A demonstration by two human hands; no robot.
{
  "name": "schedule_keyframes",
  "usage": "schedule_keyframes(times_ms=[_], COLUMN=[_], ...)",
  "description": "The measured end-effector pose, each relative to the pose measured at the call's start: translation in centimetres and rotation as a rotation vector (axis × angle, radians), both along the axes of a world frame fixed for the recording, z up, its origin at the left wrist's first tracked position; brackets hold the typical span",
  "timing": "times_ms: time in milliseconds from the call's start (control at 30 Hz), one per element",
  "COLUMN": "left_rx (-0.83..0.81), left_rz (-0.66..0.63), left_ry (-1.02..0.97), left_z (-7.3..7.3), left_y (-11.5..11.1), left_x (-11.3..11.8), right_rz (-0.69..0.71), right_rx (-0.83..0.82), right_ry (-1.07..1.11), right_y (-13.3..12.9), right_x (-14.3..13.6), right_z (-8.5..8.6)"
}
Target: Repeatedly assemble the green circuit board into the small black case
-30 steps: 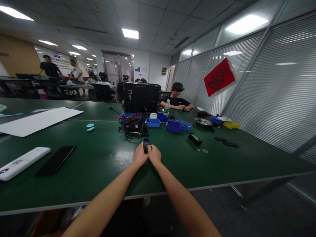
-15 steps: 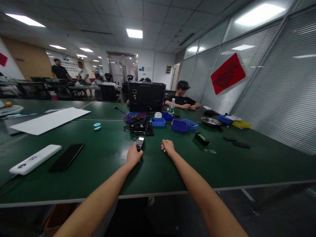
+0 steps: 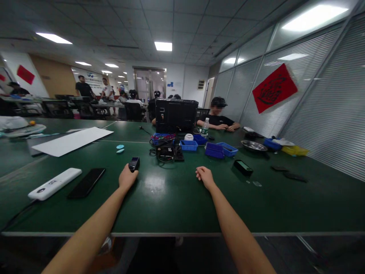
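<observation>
My left hand [image 3: 128, 177] is wrapped round a small dark handheld device with a screen [image 3: 134, 163], low over the green table or resting on it; I cannot tell which. My right hand [image 3: 204, 176] rests on the tabletop with its fingers curled in, and nothing shows in it. Between and beyond the hands lies a black boxy gadget with cables [image 3: 165, 151]. To the right of my right hand is a black box with a greenish top [image 3: 242, 167]. A black phone [image 3: 87, 183] lies left of my left hand.
A white power strip [image 3: 55, 183] and a white sheet [image 3: 74, 141] lie on the left. Blue trays [image 3: 188, 145], a ball [image 3: 188, 137], a bottle [image 3: 205, 127] and a steel bowl [image 3: 254, 146] stand farther back. Behind a black monitor [image 3: 176, 115] sits another person [image 3: 218, 118].
My left hand has carried the handheld device leftward, away from the cabled gadget. My right hand stays curled at about the same place on the table. The view has shifted slightly.
</observation>
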State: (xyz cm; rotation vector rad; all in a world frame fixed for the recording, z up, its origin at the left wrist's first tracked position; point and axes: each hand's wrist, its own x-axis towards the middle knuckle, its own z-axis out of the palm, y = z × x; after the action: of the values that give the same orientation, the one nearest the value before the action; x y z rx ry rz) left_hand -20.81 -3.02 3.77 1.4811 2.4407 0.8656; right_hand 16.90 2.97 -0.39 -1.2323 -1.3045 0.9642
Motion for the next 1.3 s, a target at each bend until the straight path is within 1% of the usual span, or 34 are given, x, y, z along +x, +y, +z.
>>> schedule_keyframes(times_ms=[133, 267, 500, 700, 800, 933, 1133, 1300], left_rx=[0.014, 0.030, 0.035, 0.023, 0.013, -0.001, 0.003, 0.002], left_rz=[0.079, 0.119, 0.127, 0.105, 0.053, -0.044, -0.199, -0.330], left_ry=[-0.030, -0.059, -0.064, -0.047, -0.032, -0.007, 0.022, 0.057], left_z=[0.0, -0.1, -0.1, 0.2, 0.3, -0.1, -0.9, -0.8], left_y=[0.2, 0.4, 0.5, -0.2, -0.6, -1.0, -1.6, -1.8], left_x=[-1.7, -2.6, -2.5, -1.9, -0.9, 1.2, 5.3, 9.3], right_rz=[0.012, 0.037, 0.058, 0.064, 0.074, 0.078, 0.078, 0.087], right_rx=[-0.002, -0.012, -0.033, -0.038, -0.039, -0.040, -0.047, -0.056], right_ry=[0.031, 0.028, 0.016, 0.008, 0.004, -0.024, -0.064, -0.052], right_y=[0.0, 0.0, 0.0, 0.1, 0.1, -0.1, 0.0, 0.5], right_x=[0.3, 0.4, 0.6, 0.7, 0.6, 0.4, 0.1, 0.1], right_z=[0.1, 0.1, 0.1, 0.1, 0.1, 0.3, 0.4, -0.1])
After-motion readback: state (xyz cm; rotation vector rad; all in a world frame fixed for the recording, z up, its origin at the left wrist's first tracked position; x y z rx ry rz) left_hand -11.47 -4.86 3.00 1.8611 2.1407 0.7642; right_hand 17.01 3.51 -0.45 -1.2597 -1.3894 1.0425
